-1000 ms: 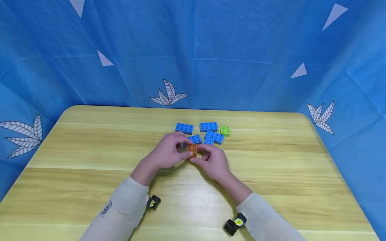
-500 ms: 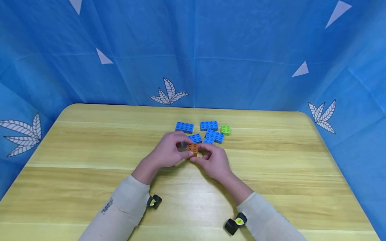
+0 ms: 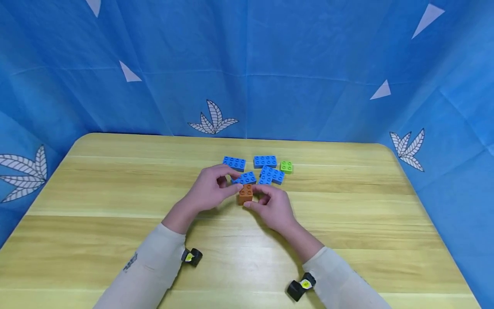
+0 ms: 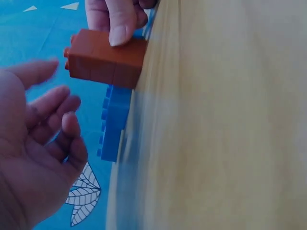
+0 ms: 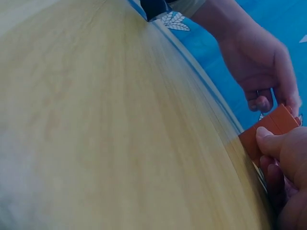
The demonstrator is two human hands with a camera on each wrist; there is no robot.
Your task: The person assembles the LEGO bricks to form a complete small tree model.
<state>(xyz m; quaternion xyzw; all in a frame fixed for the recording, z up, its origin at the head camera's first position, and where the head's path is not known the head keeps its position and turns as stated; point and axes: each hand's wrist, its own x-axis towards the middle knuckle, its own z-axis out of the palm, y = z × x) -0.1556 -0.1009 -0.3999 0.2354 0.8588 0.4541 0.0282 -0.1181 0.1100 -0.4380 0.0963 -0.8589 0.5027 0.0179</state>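
A short stack of orange toy building bricks (image 3: pixel 245 198) stands on the table, studs up, with seams across its sides in the left wrist view. My right hand (image 3: pixel 275 208) pinches it, the thumb (image 5: pixel 268 141) on its near face. Beside the stack, my left hand (image 3: pixel 208 189) is apart from it, fingers loosely bent and holding nothing; the gap shows in the left wrist view. Just behind the stack lies a blue brick (image 3: pixel 248 177), partly covered by the left fingers in the head view.
Farther back on the wooden table (image 3: pixel 347 206) lie two long blue bricks (image 3: pixel 233 163), a joined blue piece (image 3: pixel 271 175) and a small green brick (image 3: pixel 286 167). A blue patterned cloth (image 3: pixel 308 86) hangs behind the table.
My left hand has let go of the orange stack and drawn off slightly to the left. My right hand keeps its pinch on the stack, in the same place.
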